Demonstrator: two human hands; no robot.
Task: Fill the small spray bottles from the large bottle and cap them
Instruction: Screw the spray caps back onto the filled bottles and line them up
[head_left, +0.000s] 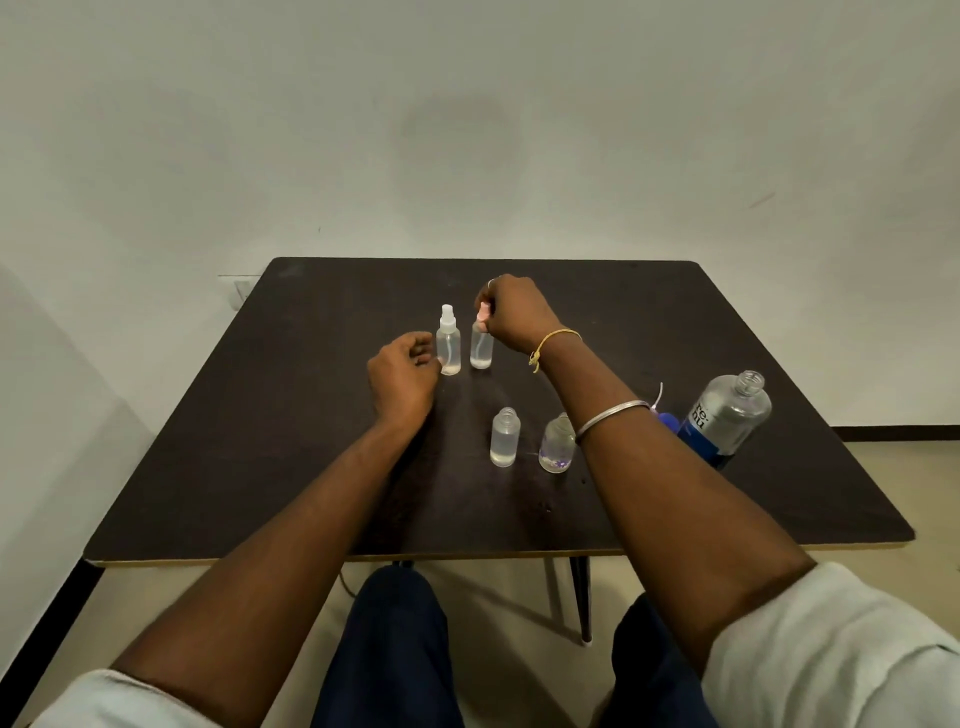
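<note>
Two small clear spray bottles stand side by side at the table's middle. The left one (448, 343) wears a white spray cap. My right hand (511, 314) pinches a pink spray cap (483, 312) on top of the right one (481, 349). My left hand (402, 376) hovers loosely curled beside the capped bottle, holding nothing. Nearer to me stand two uncapped small bottles, a straight one (504, 437) and a rounder one (557, 444) with a purple print, both holding liquid. The large clear bottle (727, 415) with a blue label stands uncapped at the right.
A blue spray cap with its tube (665, 415) lies behind my right forearm, next to the large bottle. The dark table (260, 467) stands against a pale wall. My knees show below its front edge.
</note>
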